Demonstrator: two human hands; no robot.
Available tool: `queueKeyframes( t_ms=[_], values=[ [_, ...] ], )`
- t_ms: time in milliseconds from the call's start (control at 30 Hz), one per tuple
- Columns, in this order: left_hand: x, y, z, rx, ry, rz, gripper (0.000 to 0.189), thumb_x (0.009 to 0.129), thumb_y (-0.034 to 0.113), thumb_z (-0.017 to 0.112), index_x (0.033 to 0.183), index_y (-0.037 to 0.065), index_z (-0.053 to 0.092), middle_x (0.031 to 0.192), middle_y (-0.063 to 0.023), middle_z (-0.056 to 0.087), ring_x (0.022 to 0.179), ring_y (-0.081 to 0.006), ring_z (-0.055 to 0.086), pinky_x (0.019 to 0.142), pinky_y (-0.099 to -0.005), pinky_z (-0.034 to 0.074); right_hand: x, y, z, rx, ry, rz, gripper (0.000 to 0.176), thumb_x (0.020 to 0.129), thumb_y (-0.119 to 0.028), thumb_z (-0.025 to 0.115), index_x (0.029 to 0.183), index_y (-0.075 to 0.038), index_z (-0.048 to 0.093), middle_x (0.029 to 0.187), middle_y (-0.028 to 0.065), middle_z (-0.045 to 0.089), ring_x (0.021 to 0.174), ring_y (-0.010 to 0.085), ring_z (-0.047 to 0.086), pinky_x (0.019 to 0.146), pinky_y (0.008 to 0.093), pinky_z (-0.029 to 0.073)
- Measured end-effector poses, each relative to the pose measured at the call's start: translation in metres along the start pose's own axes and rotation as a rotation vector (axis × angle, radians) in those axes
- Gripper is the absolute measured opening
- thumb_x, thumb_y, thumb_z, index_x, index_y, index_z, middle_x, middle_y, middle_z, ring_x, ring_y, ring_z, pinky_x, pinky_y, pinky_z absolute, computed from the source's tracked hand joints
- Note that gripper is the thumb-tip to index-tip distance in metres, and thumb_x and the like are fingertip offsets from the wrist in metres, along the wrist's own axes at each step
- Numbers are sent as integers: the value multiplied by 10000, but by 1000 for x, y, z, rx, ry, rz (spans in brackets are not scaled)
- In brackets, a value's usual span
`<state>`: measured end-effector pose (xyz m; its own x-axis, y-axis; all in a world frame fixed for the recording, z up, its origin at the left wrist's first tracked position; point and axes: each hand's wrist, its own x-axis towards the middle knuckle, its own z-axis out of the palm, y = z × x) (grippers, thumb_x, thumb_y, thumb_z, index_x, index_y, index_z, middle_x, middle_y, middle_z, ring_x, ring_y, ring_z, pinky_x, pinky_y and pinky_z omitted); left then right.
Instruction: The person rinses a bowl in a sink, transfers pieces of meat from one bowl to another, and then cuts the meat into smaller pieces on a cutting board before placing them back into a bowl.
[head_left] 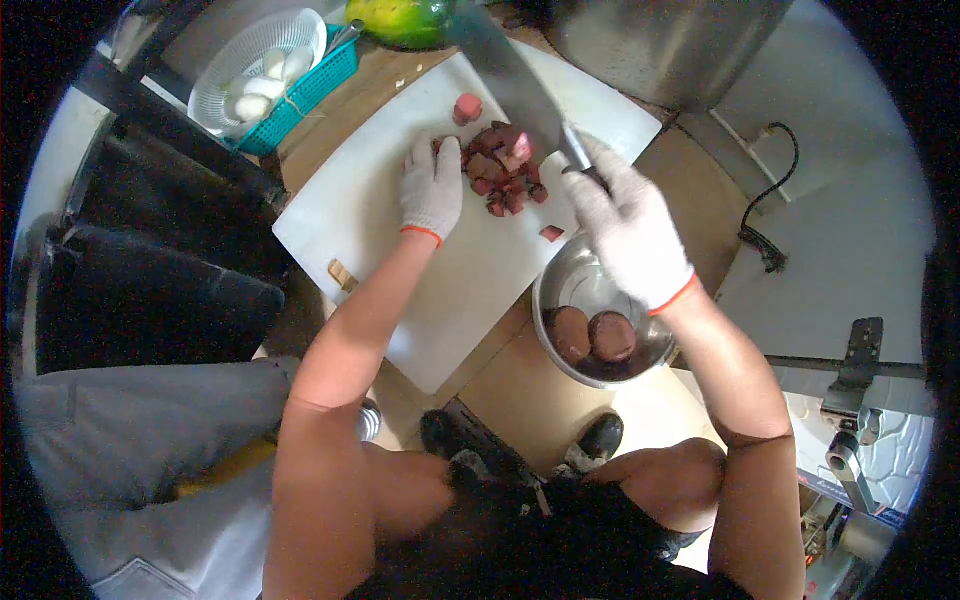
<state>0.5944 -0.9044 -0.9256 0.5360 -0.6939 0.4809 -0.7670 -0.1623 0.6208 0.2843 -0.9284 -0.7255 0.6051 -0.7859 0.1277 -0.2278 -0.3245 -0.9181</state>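
- The right hand (625, 225), in a white knit glove with an orange cuff, is closed around the handle of a cleaver (510, 75). The broad blade slants up and away from the hand, above the far part of the board.
- The left hand (432, 185), gloved the same way, lies palm down on the board. Its fingers are loosely bent and grip nothing, and the fingertips touch the left edge of the pile.
- The pile of reddish-pink chunks (505, 170) sits between the two hands on the white cutting board (380, 225). One loose chunk (467, 107) lies just beyond it and another (551, 233) lies near the right wrist.
- A small tan scrap (342, 275) rests by the board's near-left edge.
- A steel bowl (640, 350) stands on the wooden counter (530, 395), just right of the board and under the right forearm, with two round reddish pieces (590, 335) inside.
- Farther off, a teal basket (320, 85) holds a white colander (250, 50) of pale rounded items. A green-yellow fruit (400, 20) lies beside it, and a large steel pot (660, 45) stands at the far right.
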Motion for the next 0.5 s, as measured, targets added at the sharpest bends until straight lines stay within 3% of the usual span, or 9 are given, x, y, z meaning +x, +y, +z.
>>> queueKeyframes(
  t_ms=[67,100,133,200,233,267,333,367,500],
  values=[
    [10,42,-25,-65,-83,-155,824,1158,583,603,1688,-40,508,1619,-366,612,1496,-554,579,1304,-591,430,10,6,-23,87,-15,103,514,1189,-299,694,1637,-47,679,941,59,764,704,99,662,661,309,582],
    [10,66,-36,-144,-178,-311,919,1124,615,662,1728,-45,452,1667,-360,581,1535,-542,558,1317,-582,425,13,11,-32,203,-20,242,472,1206,-306,672,1614,-71,699,851,17,677,593,98,570,544,277,485],
    [5,72,-32,-146,-183,-307,919,1124,615,662,1728,-45,452,1667,-360,581,1535,-542,558,1317,-582,425,16,26,-40,290,-42,285,382,1240,-299,602,1550,-83,661,852,-5,665,577,87,562,500,283,467],
    [-2,79,-19,-225,-164,-35,1051,1053,630,773,1763,-40,383,1762,-344,485,1624,-524,472,1339,-580,408,15,68,-52,532,-13,397,303,1254,-345,589,1446,-124,665,857,-2,675,565,100,563,474,301,464],
    [-11,67,6,-135,-93,130,1143,977,628,852,1798,11,350,1830,-351,353,1671,-587,369,1361,-692,345,13,88,-57,531,-7,400,303,1254,-345,589,1446,-124,665,857,-2,675,565,100,563,474,301,464],
    [-17,73,9,-137,-98,132,1143,977,628,852,1798,11,350,1830,-351,353,1671,-587,369,1361,-692,345,10,109,-62,631,32,489,262,1254,-353,577,1392,-150,671,853,-7,672,560,108,561,466,304,471],
    [-39,90,6,119,-167,330,1236,890,670,914,1817,79,352,1856,-375,267,1684,-653,295,1342,-817,277,1,148,-67,737,80,580,230,1255,-361,565,1337,-177,677,849,-12,670,554,115,560,457,306,478],
    [-45,98,-2,212,-233,396,1400,795,688,985,1844,72,293,1852,-394,265,1680,-693,281,1352,-817,275,-3,158,-67,816,65,612,246,1261,-379,546,1347,-184,668,856,-11,668,565,116,568,460,306,482],
    [-40,113,-5,317,-244,466,1372,783,695,984,1824,81,335,1853,-391,268,1665,-683,321,1313,-834,317,-19,171,-61,791,-34,625,265,1262,-405,546,1398,-209,662,897,-19,670,621,108,573,497,303,484]
  ],
)
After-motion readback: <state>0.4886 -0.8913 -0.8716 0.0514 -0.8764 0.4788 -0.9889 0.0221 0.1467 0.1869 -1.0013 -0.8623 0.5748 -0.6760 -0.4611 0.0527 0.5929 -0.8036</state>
